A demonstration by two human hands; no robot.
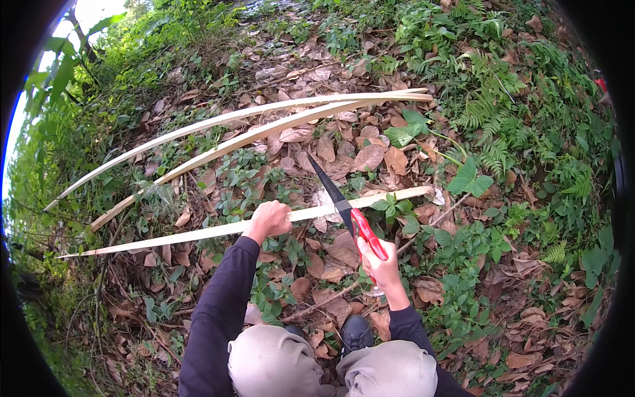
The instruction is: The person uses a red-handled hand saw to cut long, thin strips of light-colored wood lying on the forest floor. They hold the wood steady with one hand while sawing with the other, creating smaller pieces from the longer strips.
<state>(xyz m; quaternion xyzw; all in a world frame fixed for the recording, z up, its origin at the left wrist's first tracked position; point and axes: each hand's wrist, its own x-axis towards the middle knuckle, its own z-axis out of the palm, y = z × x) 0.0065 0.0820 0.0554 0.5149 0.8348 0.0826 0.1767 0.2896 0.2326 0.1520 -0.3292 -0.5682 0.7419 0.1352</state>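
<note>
My left hand is closed around a long pale wooden strip, which runs from the far left to just right of the middle. In my right hand is a hand saw with a red handle and a dark blade. The blade crosses the strip to the right of my left hand, pointing away and to the left. From this view I cannot tell whether its teeth touch the wood. My right fingers wrap round the red handle.
Two more pale wooden strips lie farther off, meeting at their right ends. Dry brown leaves and low green plants cover the ground. A thin branch lies right of the saw. Ferns grow at the right. My knees and dark shoes are below.
</note>
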